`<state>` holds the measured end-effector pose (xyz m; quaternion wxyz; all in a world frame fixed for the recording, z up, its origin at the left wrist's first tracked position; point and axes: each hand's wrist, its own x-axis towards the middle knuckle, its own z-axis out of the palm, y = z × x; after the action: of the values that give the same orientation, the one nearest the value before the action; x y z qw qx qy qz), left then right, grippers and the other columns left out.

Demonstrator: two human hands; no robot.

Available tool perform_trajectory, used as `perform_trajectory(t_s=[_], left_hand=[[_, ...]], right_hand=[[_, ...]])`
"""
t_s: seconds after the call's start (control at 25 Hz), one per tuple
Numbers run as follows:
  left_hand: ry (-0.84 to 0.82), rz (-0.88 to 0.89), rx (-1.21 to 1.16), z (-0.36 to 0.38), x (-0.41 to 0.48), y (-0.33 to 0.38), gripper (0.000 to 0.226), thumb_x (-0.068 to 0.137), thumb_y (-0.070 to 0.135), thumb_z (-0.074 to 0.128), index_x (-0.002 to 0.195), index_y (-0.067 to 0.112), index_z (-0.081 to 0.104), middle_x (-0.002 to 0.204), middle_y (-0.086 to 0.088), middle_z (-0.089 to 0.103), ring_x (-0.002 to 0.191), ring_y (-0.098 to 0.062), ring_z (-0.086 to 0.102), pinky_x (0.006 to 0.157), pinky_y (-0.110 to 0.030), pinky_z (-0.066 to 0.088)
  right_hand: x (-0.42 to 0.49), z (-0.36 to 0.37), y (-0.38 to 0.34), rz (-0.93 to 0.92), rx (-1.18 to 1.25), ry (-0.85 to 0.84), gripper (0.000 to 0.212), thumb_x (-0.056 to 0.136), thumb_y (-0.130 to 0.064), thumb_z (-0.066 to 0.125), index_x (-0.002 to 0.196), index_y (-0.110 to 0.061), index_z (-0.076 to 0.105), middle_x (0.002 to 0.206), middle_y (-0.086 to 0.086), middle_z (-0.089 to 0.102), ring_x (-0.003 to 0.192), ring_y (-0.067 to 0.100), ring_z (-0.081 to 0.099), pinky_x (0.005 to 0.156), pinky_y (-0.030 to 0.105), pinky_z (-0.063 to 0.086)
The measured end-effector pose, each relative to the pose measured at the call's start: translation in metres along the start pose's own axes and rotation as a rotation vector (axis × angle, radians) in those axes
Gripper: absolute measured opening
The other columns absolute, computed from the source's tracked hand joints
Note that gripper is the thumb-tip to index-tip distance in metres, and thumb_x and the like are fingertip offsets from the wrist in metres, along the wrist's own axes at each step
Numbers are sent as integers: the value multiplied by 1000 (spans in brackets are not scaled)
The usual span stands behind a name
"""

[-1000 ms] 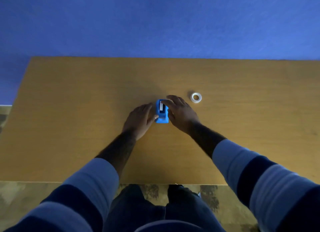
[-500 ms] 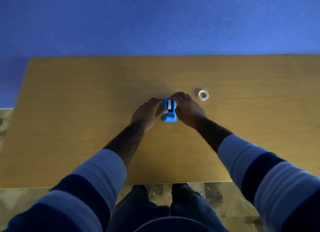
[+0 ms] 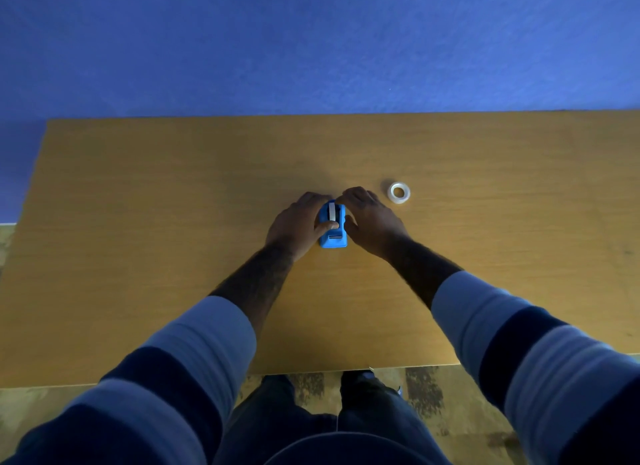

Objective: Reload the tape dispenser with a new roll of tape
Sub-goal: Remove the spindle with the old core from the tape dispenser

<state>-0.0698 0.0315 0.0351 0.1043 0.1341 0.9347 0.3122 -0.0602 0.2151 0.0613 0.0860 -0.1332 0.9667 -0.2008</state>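
A small blue tape dispenser (image 3: 333, 237) stands on the wooden table (image 3: 156, 239) between my hands, with a pale tape roll showing in its top slot. My left hand (image 3: 298, 223) grips its left side, thumb lying across the top near the cutter. My right hand (image 3: 372, 218) cups the right side, fingertips at the far end of the dispenser. A second white tape roll (image 3: 400, 192) lies flat on the table just right of my right hand, untouched.
The table's far edge meets a blue wall (image 3: 311, 48). Its near edge is by my legs, over a patterned floor (image 3: 426, 392). The table's left edge runs beside the floor at far left.
My left thumb has slid onto the top of the dispenser. My right hand's fingers have closed in around its far end. The dispenser stays in place.
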Motion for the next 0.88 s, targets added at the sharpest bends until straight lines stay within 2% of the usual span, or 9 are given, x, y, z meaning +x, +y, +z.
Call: perform_trajectory(t_s=[0.08,0.28,0.48,0.6,0.88], left_hand=[[2,2,12,2,2,1,54,88,37,73,138,25,54,135,7,59,114,-12,61,87,-28,49],[-21,-29,-7,-1,1,0,59,89,39,72,142,26,51,140,9,55,119,-12,59,91,-30,49],[-131,-25,-55,-4,-12,-9,68,94,32,63,154,29,33,154,9,43,132,-14,51,103,-43,50],[-150,-35,-38,-5,-14,-9,71,95,30,61,157,29,27,157,7,39,134,-15,49,103,-45,52],[-149,-11,-15,-6,-13,-8,72,95,28,64,157,25,27,156,4,42,133,-15,51,103,-43,53]], right_hand=[[-1,2,1,3,16,4,41,93,-15,63,133,-18,55,137,4,55,122,20,54,86,33,55],[0,3,-3,10,74,22,41,91,-21,64,131,-21,55,133,1,56,119,20,53,83,41,56],[7,3,-8,4,11,-38,53,84,-23,74,133,-19,55,132,2,55,119,19,52,85,38,56],[11,5,-10,17,-54,-42,53,82,-20,76,131,-17,55,129,3,56,116,20,54,84,38,57],[18,6,-11,31,-72,-28,52,82,-24,77,129,-17,57,127,3,57,114,19,55,83,36,57]])
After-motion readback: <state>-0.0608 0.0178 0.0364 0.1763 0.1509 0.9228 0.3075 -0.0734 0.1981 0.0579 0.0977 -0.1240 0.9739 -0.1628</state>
